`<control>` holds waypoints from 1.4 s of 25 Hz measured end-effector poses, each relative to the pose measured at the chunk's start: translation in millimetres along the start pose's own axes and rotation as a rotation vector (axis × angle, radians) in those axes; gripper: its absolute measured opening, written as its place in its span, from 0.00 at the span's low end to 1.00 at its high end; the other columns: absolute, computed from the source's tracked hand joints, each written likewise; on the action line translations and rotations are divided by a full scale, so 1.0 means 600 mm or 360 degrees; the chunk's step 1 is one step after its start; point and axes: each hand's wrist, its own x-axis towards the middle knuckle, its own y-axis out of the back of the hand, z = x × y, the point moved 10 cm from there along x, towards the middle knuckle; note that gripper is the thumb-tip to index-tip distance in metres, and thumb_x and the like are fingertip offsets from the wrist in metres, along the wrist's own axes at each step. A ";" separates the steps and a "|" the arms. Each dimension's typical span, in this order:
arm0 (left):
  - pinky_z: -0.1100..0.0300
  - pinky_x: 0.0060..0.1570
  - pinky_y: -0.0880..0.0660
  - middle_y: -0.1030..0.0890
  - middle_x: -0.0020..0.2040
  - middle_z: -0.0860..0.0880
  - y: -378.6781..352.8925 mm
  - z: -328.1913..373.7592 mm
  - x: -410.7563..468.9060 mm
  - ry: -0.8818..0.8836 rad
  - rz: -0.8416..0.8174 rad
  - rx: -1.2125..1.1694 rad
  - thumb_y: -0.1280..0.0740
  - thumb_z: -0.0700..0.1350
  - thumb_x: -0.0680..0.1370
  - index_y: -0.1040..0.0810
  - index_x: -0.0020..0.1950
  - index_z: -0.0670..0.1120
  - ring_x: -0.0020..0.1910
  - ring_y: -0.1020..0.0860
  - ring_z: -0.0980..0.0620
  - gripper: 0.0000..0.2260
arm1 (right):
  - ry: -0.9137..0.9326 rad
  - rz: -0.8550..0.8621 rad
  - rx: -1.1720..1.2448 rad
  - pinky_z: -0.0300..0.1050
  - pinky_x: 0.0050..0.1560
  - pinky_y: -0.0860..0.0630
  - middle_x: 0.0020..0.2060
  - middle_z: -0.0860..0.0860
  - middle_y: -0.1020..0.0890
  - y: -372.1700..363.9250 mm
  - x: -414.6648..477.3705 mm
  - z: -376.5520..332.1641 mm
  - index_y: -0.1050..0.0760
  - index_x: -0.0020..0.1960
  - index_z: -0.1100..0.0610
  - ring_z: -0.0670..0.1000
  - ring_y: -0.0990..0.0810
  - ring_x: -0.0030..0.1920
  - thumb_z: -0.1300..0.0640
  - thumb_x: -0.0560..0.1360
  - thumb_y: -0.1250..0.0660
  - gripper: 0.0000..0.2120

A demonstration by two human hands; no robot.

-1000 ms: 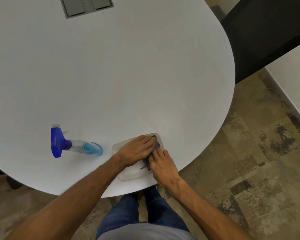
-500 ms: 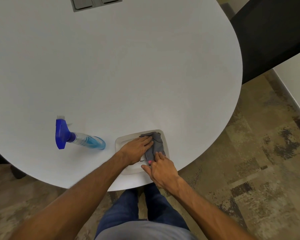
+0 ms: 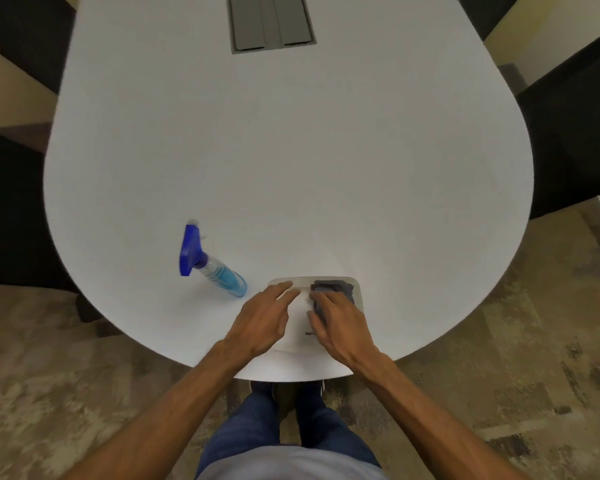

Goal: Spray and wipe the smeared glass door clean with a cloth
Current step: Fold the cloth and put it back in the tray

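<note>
Leaning over the rounded end of a white desk point(image 3: 291, 168), we have both bare hands at a shallow white tray point(image 3: 312, 279) that sits just inside the near edge. Our right hand point(image 3: 343, 327) lies on a gray cloth point(image 3: 340, 287), which is bunched in the tray's far right corner. Its fingers point(image 3: 326, 301) are bent down over the fabric and the thumb presses against the cloth's near side, so the hand grips it. Most of the cloth is hidden under that hand, with only its far edge showing against the tray's rim. A short dark strand point(image 3: 309, 332) lies on the tray floor just beside the thumb; we cannot tell what it is.

Our left hand point(image 3: 260, 323) is over the tray's left half, fingers point(image 3: 284, 294) nearly straight and slightly spread, holding nothing. Whether the fingertips touch the tray we cannot tell. The two hands are near each other but apart, with bare tray between them.

A clear spray bottle point(image 3: 219, 273) with a blue trigger head and blue liquid is on the desk to the left of the tray, near it but not touching, and apart from both hands. Its head is the end farther from us. A gray hatch point(image 3: 272, 22) with two flaps is set into the desk at the far end. Dark furniture point(image 3: 575, 140) flanks the desk, and blue jeans point(image 3: 253, 431) and dark shoes point(image 3: 262, 388) show above a mottled brown floor point(image 3: 499, 375).
</note>
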 end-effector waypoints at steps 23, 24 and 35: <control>0.49 0.72 0.28 0.25 0.73 0.43 0.145 -0.284 -0.189 0.0597 0.0471 -0.0151 0.37 0.43 0.83 0.26 0.73 0.44 0.71 0.25 0.44 0.18 | -0.0052 -0.0170 0.0631 0.53 0.61 0.20 0.58 0.57 0.16 -0.131 0.224 -0.260 0.25 0.66 0.60 0.51 0.20 0.52 0.55 0.76 0.24 0.21; 0.49 0.71 0.28 0.25 0.73 0.43 0.147 -0.283 -0.186 0.0572 0.0471 -0.0152 0.37 0.43 0.83 0.25 0.73 0.43 0.71 0.25 0.44 0.18 | -0.0058 -0.0118 0.0641 0.50 0.60 0.20 0.59 0.57 0.16 -0.117 0.219 -0.263 0.25 0.66 0.60 0.50 0.21 0.52 0.55 0.76 0.24 0.22; 0.48 0.67 0.27 0.23 0.71 0.41 0.150 -0.184 -0.112 0.0134 0.0411 -0.0204 0.35 0.39 0.81 0.23 0.70 0.42 0.68 0.23 0.41 0.17 | -0.0290 0.0547 0.0742 0.39 0.53 0.20 0.52 0.46 0.18 0.083 0.043 -0.186 0.24 0.66 0.53 0.47 0.17 0.50 0.51 0.75 0.24 0.22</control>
